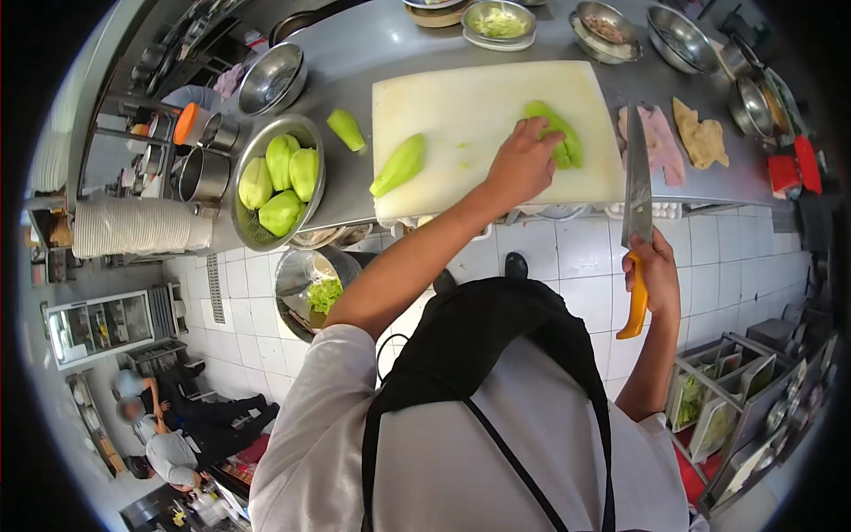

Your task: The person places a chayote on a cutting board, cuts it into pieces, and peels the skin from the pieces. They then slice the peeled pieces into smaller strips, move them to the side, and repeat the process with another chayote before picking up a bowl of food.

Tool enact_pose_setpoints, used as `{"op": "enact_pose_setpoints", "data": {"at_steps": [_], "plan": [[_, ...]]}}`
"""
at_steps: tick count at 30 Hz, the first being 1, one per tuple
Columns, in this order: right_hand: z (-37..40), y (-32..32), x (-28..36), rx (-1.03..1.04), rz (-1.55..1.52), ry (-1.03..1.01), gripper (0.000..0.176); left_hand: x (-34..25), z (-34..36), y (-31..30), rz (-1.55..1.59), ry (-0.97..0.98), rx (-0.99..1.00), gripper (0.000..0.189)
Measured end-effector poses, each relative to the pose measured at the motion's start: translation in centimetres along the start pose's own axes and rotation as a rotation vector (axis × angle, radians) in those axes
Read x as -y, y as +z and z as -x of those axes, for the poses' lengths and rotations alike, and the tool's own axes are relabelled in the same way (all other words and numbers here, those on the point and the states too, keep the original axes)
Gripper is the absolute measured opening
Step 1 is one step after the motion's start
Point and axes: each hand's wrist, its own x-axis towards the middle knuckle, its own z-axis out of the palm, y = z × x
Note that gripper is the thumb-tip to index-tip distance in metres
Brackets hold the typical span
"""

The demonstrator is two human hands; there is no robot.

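On the white cutting board (pixel 470 97), my left hand (pixel 525 161) rests its bent fingers on a green vegetable piece (pixel 564 133) near the right side; its fingertips lie over the piece. My right hand (pixel 654 266) is wrapped round the yellow handle of a large knife (pixel 637 182), held upright in view just off the board's right edge. Another green vegetable piece (pixel 399 166) lies at the board's left edge, and one more (pixel 346 130) is on the steel counter. Small green scraps dot the middle of the board.
A colander (pixel 241 197) with several green vegetables stands left. Metal bowls (pixel 272 78) line the counter's back. Pink (pixel 663 146) and tan cloths (pixel 700 133) lie right of the knife. A bin (pixel 292 288) is below the counter; people (pixel 173 452) are at lower left.
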Motion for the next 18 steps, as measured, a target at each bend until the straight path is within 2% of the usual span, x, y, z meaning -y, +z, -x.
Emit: {"op": "enact_pose_setpoints", "data": {"at_steps": [2,5,8,11,18], "plan": [[-0.2,-0.8,-1.1,-0.007,0.015,0.007,0.011,1.1,-1.4,0.6,-0.056,0.100,0.044,0.056],[-0.9,-1.2,-1.8,-0.004,0.072,0.051,0.012,-0.9,-2.2,0.6,-0.126,-0.026,0.091,0.061],[-1.8,-0.9,-1.4,0.032,0.155,0.043,0.013,-1.8,-1.9,3.1,-0.107,-0.116,-0.040,0.061],[-2.7,-0.5,-1.2,0.066,0.231,0.042,0.014,-1.3,-1.7,3.4,-0.184,-0.132,-0.010,0.058],[-4.3,0.9,-0.5,0.167,0.334,-0.005,0.014,0.7,1.4,1.9,-0.056,-0.258,-0.018,0.060]]}}
